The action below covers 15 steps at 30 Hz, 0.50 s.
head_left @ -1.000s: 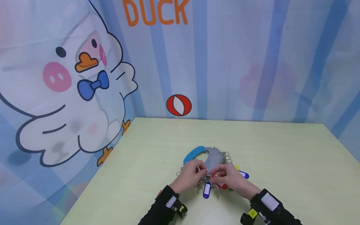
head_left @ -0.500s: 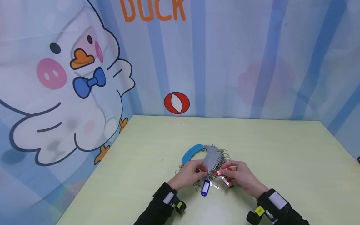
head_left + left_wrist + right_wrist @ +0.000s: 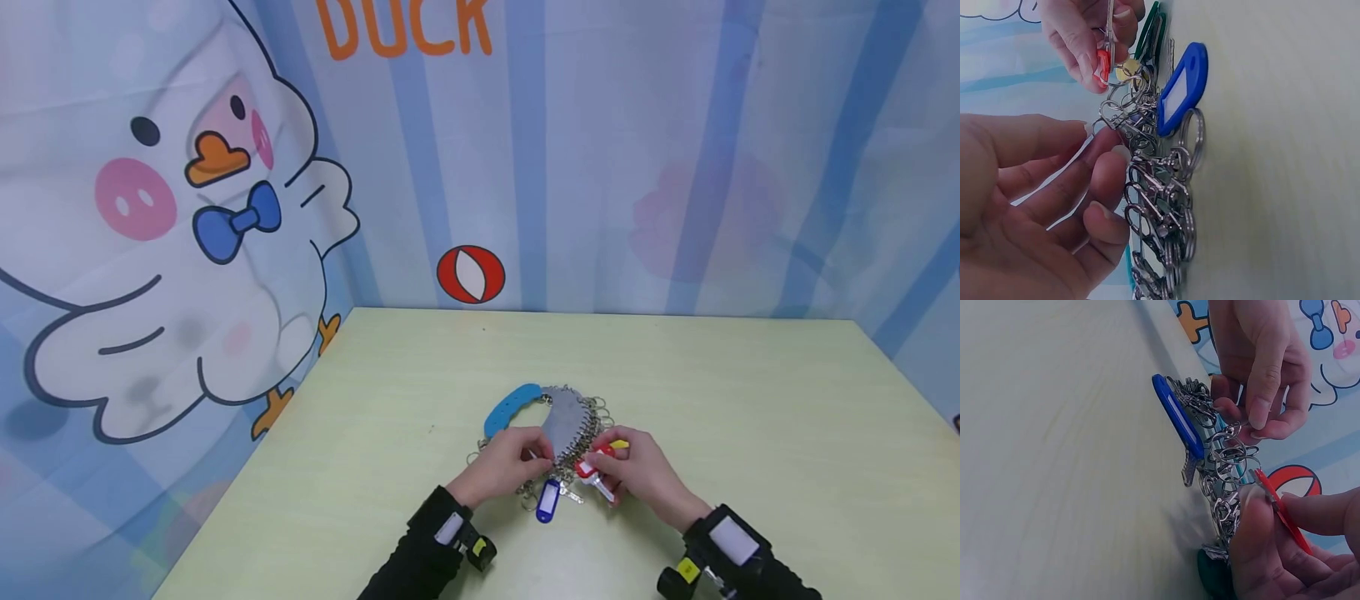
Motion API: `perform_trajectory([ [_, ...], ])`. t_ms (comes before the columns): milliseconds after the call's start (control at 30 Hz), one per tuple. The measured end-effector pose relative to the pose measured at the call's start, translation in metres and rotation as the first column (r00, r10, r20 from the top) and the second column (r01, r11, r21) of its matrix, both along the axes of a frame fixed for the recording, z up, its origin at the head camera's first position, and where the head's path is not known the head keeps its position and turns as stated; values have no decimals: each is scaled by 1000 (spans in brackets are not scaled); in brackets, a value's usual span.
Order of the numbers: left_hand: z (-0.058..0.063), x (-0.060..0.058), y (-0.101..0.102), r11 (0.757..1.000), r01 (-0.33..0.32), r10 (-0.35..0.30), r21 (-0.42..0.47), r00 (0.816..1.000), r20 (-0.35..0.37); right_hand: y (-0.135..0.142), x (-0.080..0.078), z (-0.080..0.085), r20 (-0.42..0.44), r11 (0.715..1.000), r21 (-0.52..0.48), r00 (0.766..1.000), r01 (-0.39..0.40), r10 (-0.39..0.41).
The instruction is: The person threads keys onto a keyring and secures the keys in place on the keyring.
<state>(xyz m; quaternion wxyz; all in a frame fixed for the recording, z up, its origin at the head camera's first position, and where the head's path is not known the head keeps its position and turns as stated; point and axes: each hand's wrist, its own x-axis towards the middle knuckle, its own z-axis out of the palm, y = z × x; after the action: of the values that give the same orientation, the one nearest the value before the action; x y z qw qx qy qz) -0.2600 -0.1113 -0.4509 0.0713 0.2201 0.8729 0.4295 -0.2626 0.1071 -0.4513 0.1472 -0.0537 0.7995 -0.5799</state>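
A grey crescent-shaped key holder [image 3: 566, 417] with a blue grip [image 3: 512, 408] and many metal clasps along its edge stands on the table. At its near edge my left hand [image 3: 502, 463] pinches a small metal clasp [image 3: 1099, 125] between thumb and index finger. My right hand [image 3: 651, 477], just to the right, pinches a red key tag [image 3: 1284, 515] with a silver key [image 3: 602, 488] hanging from it. The tag's ring meets the clasps beside my left fingertips. Between the hands hangs a blue key tag [image 3: 548, 502] with its own key [image 3: 1189, 470].
A yellow tag [image 3: 620, 445] shows behind my right fingers, and a dark green tag [image 3: 1215, 574] sits low in the right wrist view. Several loose split rings [image 3: 1192, 144] hang from the holder. A printed duck curtain [image 3: 600, 167] rises behind the pale table [image 3: 420, 358].
My right hand has moved a little to the right, drawing the red tag and its key into plain view. My left hand keeps its pinch at the holder's edge.
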Motion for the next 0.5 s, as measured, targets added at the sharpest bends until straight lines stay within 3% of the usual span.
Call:
perform_trajectory([
  [333, -1, -3, 0, 1000, -12, 12, 2, 1000, 7, -1, -1, 1, -16, 999, 32, 1000, 5, -4],
  [433, -1, -4, -1, 998, -49, 49, 44, 999, -8, -2, 0, -1, -79, 992, 124, 997, 11, -2],
  [500, 0, -6, -3, 990, -121, 124, 75, 992, -35, -3, 1, -2, -154, 975, 219, 988, 29, 5],
])
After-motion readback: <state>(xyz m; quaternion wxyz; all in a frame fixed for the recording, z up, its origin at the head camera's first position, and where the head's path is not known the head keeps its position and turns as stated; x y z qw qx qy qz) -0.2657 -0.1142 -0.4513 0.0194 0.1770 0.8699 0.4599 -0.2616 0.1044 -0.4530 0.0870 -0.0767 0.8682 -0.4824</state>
